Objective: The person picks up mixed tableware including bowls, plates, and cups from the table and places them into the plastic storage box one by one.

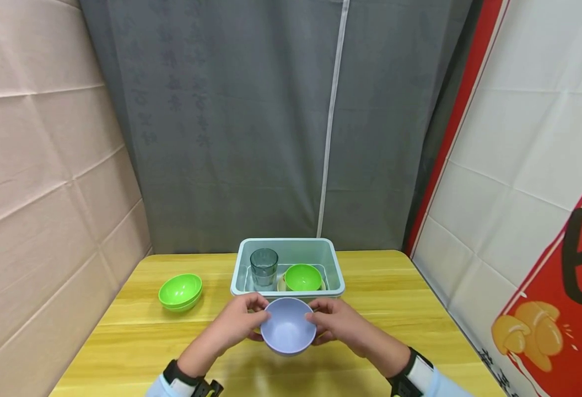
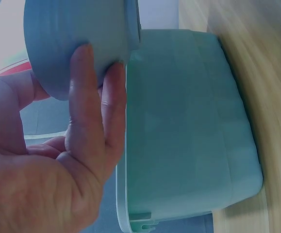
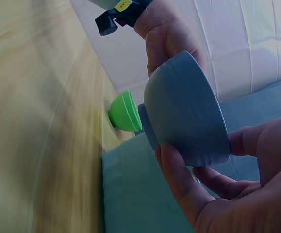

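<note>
A lavender-blue bowl (image 1: 288,326) is held up between both hands, just in front of the pale blue-green basin (image 1: 340,284). My left hand (image 1: 243,318) grips its left side, thumb at the rim and fingers against the outer wall, as the left wrist view shows. On the opposite side my right hand (image 1: 334,321) pinches the rim with the thumb, fingers under the curved wall. In the right wrist view the bowl (image 3: 184,109) appears clear of the table, its foot ring visible. Inside the basin stand a clear glass (image 1: 263,266) and a green bowl (image 1: 303,277), with a cream-coloured dish partly hidden beneath.
Two nested green bowls (image 1: 181,291) stand on the wooden table (image 1: 390,298) left of the basin. A grey curtain (image 1: 236,121) hangs behind the table. White cloth walls rise on both sides, the right one bearing a red print (image 1: 569,309).
</note>
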`<action>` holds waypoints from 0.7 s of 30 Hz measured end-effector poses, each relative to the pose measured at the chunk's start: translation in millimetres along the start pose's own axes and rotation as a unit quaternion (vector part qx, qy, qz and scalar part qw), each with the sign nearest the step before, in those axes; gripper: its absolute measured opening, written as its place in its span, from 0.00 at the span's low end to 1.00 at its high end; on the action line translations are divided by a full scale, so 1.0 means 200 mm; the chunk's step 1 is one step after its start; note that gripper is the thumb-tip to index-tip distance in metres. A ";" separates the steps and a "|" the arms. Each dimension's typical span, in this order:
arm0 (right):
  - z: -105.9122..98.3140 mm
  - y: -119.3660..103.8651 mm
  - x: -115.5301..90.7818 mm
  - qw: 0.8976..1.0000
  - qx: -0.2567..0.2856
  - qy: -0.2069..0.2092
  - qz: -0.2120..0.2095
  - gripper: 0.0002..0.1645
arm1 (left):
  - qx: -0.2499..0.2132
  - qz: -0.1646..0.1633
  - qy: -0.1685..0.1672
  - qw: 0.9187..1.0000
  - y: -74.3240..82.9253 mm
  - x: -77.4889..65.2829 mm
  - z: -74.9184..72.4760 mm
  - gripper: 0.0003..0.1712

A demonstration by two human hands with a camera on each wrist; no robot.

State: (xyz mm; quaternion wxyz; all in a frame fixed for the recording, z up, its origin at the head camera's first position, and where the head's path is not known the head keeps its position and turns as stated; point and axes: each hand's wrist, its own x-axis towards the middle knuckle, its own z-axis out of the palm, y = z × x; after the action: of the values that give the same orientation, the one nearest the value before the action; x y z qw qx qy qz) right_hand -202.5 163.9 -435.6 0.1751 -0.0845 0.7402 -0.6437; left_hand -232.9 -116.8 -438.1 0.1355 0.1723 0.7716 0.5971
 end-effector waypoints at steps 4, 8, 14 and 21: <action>0.00 0.01 0.01 1.000 -0.016 0.014 0.002 0.18 | -0.006 -0.007 -0.003 1.000 0.00 0.00 0.01 0.09; -0.01 0.00 0.03 0.998 -0.049 0.026 -0.002 0.15 | -0.007 -0.009 -0.005 1.000 -0.01 -0.01 0.03 0.09; -0.01 -0.02 0.04 0.997 -0.078 0.024 -0.007 0.13 | -0.010 -0.011 -0.006 1.000 -0.02 -0.01 0.04 0.10; -0.04 -0.05 0.05 0.994 -0.100 0.030 -0.015 0.12 | -0.013 -0.022 -0.012 1.000 0.00 -0.03 0.01 0.16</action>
State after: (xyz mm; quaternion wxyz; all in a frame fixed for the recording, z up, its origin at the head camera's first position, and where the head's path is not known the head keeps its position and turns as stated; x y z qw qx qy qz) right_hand -215.0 165.8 -426.7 0.1337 -0.0929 0.8044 -0.5714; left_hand -226.4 -117.6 -438.5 0.1603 0.1602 0.7655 0.6022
